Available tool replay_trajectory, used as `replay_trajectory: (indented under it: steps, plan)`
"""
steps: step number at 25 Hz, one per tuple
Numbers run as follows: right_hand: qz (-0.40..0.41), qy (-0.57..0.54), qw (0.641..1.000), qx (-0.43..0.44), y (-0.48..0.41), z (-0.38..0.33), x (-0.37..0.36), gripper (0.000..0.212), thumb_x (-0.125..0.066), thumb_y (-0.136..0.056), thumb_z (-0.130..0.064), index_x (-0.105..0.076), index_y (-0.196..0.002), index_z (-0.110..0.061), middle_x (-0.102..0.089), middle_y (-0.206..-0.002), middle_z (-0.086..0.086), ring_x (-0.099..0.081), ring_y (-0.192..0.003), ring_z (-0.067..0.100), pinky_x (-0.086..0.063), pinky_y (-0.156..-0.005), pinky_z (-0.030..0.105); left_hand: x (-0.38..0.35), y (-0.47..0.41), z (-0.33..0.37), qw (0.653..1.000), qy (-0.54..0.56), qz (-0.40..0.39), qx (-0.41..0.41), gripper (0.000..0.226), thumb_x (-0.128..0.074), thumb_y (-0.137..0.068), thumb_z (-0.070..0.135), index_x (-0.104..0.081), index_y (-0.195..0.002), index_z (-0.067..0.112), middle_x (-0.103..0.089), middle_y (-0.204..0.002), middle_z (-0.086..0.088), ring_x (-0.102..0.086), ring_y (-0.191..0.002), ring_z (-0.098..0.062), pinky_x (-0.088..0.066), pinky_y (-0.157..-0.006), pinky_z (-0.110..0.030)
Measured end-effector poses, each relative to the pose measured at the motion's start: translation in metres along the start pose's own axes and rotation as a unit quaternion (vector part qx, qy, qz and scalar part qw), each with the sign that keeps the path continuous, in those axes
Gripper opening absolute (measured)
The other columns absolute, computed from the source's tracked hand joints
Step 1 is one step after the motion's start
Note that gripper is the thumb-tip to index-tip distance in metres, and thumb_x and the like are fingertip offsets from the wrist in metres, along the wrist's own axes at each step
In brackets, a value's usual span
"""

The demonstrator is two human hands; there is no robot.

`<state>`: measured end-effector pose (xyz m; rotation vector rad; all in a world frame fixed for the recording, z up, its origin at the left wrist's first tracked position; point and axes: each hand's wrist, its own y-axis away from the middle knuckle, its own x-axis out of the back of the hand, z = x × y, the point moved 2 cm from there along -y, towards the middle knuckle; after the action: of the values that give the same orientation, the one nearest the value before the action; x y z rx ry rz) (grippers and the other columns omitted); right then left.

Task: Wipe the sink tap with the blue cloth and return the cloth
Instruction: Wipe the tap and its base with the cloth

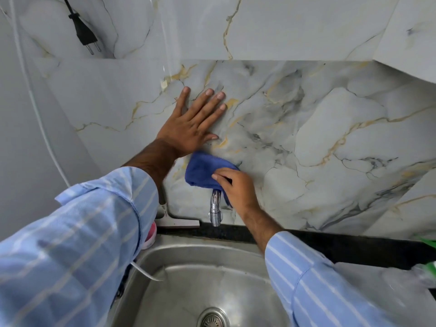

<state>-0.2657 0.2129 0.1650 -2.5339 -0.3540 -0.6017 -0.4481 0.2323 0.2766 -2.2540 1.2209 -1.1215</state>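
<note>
Blue cloth (203, 172) gripped by right hand (238, 187) over tap (215, 208); left hand (191, 123) open, flat on wall.

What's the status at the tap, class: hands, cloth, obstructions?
Left hand flat on marble wall, open. Right hand grip on blue cloth, pressed over tap top. Spout exposed. Nothing blocking.

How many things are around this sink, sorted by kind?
Hands: 2, left flat on the wall, right holding the cloth
Cloth: 1
Tap: 1
Plug: 1
Squeegee: 1
Drain: 1
Total: 7
</note>
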Motion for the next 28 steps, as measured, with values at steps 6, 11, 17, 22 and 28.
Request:
replay_trajectory:
  steps: [6, 11, 17, 22, 28]
  plan:
    - [0.062, -0.355, 0.813, -0.458, 0.004, 0.009, -0.032, 0.025, -0.064, -0.091, -0.042, -0.068, -0.090, -0.018, -0.072, -0.098, 0.009, -0.068, -0.086, 0.025, -0.059, -0.087, 0.041, -0.009, 0.003, 0.001, 1.000, 0.006, 0.002, 0.010, 0.077, -0.040, -0.109, 0.061, -0.024, -0.163, 0.008, -0.023, -0.170, -0.016, -0.023, -0.157, -0.037, -0.025, -0.118, -0.074]
    - [-0.007, -0.499, 0.734, -0.460, -0.005, 0.008, -0.019, 0.019, -0.052, -0.102, -0.027, -0.064, -0.094, -0.014, -0.065, -0.090, 0.007, -0.061, -0.076, 0.022, -0.051, -0.067, 0.038, -0.015, 0.002, 0.001, 1.000, 0.018, 0.002, 0.013, 0.078, -0.039, -0.109, 0.061, -0.023, -0.163, 0.008, -0.022, -0.170, -0.016, -0.022, -0.157, -0.039, -0.020, -0.119, -0.074]
    - [-0.080, -0.373, 0.896, -0.228, -0.037, -0.019, -0.003, 0.022, -0.046, -0.076, 0.019, -0.051, -0.059, 0.006, -0.041, -0.062, 0.023, -0.039, -0.048, 0.028, -0.034, -0.037, 0.034, -0.015, 0.002, 0.004, 1.000, 0.019, -0.006, 0.018, 0.079, -0.037, -0.109, 0.061, -0.018, -0.164, 0.008, -0.019, -0.171, -0.016, -0.020, -0.157, -0.040, -0.020, -0.118, -0.076]
    - [-0.066, 0.197, 0.960, -0.189, -0.030, -0.046, -0.007, 0.032, -0.038, -0.100, -0.005, -0.067, -0.112, 0.001, -0.056, -0.093, 0.014, -0.055, -0.072, 0.020, -0.038, -0.051, 0.015, -0.014, 0.002, 0.005, 0.999, 0.026, -0.009, 0.019, 0.079, -0.038, -0.109, 0.060, -0.015, -0.165, 0.009, -0.017, -0.171, -0.016, -0.018, -0.158, -0.039, -0.018, -0.119, -0.076]
    - [-0.198, 0.535, 0.821, -0.023, -0.011, -0.063, -0.061, 0.029, -0.056, -0.094, -0.023, -0.068, -0.119, -0.014, -0.065, -0.123, 0.007, -0.048, -0.123, 0.031, -0.038, -0.105, 0.044, -0.015, 0.002, 0.003, 0.999, 0.031, 0.000, 0.016, 0.078, -0.039, -0.109, 0.059, -0.018, -0.164, 0.008, -0.020, -0.171, -0.016, -0.020, -0.157, -0.039, -0.021, -0.119, -0.075]
